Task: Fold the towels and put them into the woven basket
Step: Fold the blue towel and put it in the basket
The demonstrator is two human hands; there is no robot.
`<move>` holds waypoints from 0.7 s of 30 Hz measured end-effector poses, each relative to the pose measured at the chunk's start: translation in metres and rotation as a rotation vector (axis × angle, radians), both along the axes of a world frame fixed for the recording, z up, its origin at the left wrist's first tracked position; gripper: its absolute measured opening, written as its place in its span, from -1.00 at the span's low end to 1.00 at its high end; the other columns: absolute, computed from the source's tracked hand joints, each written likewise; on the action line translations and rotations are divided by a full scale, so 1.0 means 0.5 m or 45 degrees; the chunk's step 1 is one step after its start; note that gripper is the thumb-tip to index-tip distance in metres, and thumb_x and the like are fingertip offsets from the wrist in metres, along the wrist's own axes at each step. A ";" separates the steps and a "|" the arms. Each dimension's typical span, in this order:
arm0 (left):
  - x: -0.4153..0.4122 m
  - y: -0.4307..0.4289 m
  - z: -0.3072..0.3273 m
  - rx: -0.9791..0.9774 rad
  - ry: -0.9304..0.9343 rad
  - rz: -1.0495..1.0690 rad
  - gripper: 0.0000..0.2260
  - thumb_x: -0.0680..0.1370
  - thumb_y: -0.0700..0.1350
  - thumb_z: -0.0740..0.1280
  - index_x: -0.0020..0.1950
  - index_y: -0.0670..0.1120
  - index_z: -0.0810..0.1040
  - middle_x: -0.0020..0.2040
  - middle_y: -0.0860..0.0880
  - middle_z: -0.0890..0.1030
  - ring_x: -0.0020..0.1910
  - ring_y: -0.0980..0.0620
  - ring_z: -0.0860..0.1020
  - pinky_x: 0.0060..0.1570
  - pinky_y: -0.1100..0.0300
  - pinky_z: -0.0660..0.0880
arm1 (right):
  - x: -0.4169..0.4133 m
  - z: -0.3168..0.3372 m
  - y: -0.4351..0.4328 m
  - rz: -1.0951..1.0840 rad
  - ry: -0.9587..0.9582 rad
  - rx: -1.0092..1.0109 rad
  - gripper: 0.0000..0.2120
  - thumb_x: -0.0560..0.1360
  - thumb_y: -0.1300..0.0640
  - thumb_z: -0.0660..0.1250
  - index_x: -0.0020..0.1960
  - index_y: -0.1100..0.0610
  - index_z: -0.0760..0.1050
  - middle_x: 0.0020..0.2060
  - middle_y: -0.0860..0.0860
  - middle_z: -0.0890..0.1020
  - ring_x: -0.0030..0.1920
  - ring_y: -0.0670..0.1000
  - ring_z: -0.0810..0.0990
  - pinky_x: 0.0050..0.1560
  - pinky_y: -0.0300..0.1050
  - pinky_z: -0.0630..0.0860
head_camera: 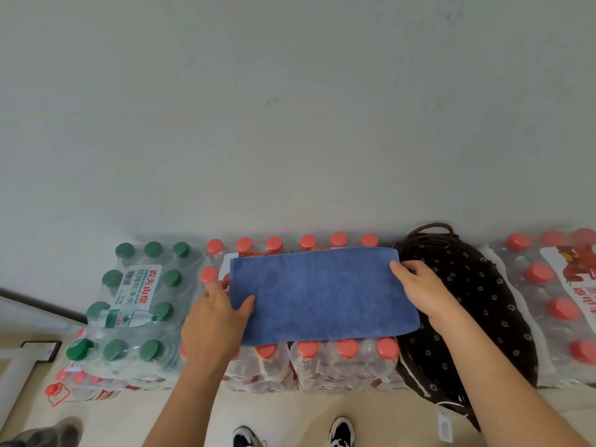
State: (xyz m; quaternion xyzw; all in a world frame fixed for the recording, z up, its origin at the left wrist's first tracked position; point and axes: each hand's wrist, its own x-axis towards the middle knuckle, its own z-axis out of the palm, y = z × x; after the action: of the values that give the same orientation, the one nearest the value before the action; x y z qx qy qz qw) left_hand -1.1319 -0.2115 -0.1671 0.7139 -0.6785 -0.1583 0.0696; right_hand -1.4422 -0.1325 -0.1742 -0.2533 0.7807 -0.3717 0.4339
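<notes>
- The blue towel (322, 291) lay folded flat on the red-capped bottle packs (345, 359).
- The left hand (216, 321) pinched its left edge, thumb on top.
- The right hand (422, 285) gripped its right edge.
- The woven basket (483, 301) stood just beside, on the right.

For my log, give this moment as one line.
blue terry towel flat on red-capped bottle packs | left hand grips left end | right hand grips right end

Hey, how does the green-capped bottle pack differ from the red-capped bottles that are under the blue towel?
Caps: the green-capped pack has dark green tops, the red-capped bottles coral-red ones. Cover: the green-capped pack lies uncovered, showing a white label; the red-capped bottles are largely covered by the blue towel. Position: the green-capped pack stands left of the red-capped bottles. Both are shrink-wrapped clear bottles standing upright by the wall.
</notes>
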 end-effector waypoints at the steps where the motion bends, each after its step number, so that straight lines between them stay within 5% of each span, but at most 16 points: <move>1: 0.000 0.003 0.001 0.017 0.001 0.015 -0.57 0.47 0.22 0.31 0.17 -0.06 0.43 0.01 -0.06 0.62 -0.05 -0.13 0.59 -0.20 0.10 0.43 | 0.004 0.000 0.003 0.016 -0.039 0.012 -0.80 0.58 -0.09 0.21 0.04 0.03 0.41 -0.09 -0.07 0.55 -0.09 -0.09 0.54 -0.19 -0.16 0.45; 8: -0.016 -0.011 0.023 0.102 0.139 0.025 -0.75 0.43 0.04 0.37 -0.29 -0.12 0.48 -0.39 -0.02 0.57 -0.39 0.03 0.51 -0.44 0.17 0.40 | 0.024 0.007 -0.003 -0.061 -0.251 0.091 -0.75 0.48 -0.12 0.37 -0.10 0.08 0.54 -0.12 0.05 0.65 -0.08 0.05 0.63 -0.12 -0.08 0.54; 11: -0.021 0.001 0.015 0.001 0.208 0.036 -0.81 0.45 0.00 0.36 -0.16 -0.09 0.44 -0.34 0.06 0.54 -0.37 0.09 0.47 -0.41 0.17 0.33 | 0.020 0.008 -0.001 -0.091 -0.247 0.061 -0.71 0.48 -0.08 0.39 0.00 0.14 0.56 -0.08 0.08 0.67 -0.06 0.08 0.65 -0.07 -0.04 0.57; 15: -0.023 0.013 0.023 -0.001 0.812 0.149 -0.66 0.51 -0.17 0.37 0.17 0.04 0.29 -0.18 0.16 0.52 -0.23 0.18 0.52 -0.36 0.30 0.37 | 0.028 0.011 -0.003 -0.118 -0.078 -0.022 -0.75 0.53 -0.02 0.33 0.05 0.16 0.50 -0.03 0.09 0.63 -0.05 0.06 0.61 -0.14 -0.05 0.53; 21: 0.039 -0.011 0.030 -0.175 1.006 0.037 -0.75 0.53 -0.32 0.30 -0.06 0.03 0.62 -0.05 0.09 0.64 -0.06 0.29 0.56 -0.05 0.41 0.40 | 0.069 0.058 -0.020 -0.120 0.280 -0.296 -0.77 0.53 0.11 0.32 0.18 0.05 0.43 0.01 0.04 0.60 -0.03 0.01 0.58 -0.02 -0.03 0.51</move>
State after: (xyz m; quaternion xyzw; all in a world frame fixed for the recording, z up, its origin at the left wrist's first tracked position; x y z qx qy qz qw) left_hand -1.1126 -0.2172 -0.1523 0.6014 -0.5983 -0.3738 0.3751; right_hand -1.4075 -0.1423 -0.1454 -0.3041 0.7863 -0.4493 0.2957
